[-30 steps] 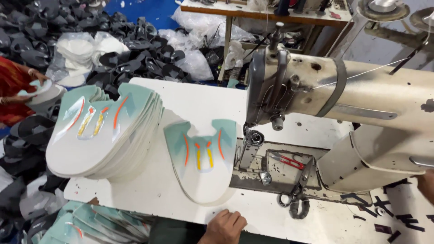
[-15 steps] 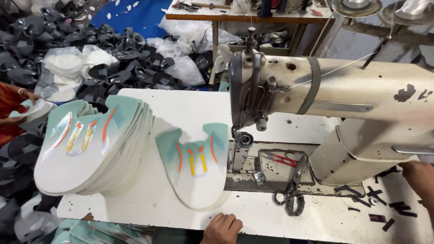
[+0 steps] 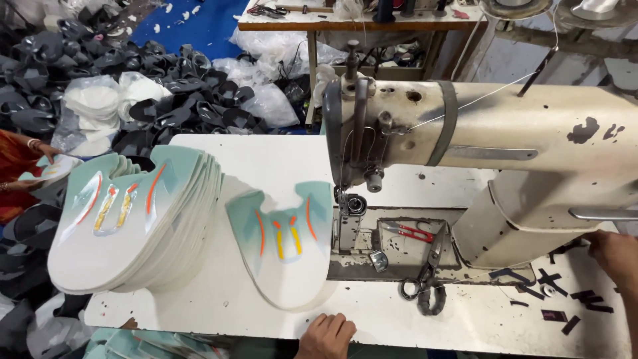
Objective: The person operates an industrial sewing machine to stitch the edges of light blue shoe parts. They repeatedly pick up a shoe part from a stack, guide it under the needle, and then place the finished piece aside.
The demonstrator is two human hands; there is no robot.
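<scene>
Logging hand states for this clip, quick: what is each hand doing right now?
Left hand: fingers curled, resting at the table's front edge, holding nothing visible.
Right hand: at the sewing machine's right end; grip cannot be told.

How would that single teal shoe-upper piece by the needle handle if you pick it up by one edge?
The teal upper piece lies thin and flat on the white table, so it is probably light and would likely droop. Its edge hangs over the table's front, near the left hand, so a push might slide it off. The fanned stack suggests these slip easily.
</scene>
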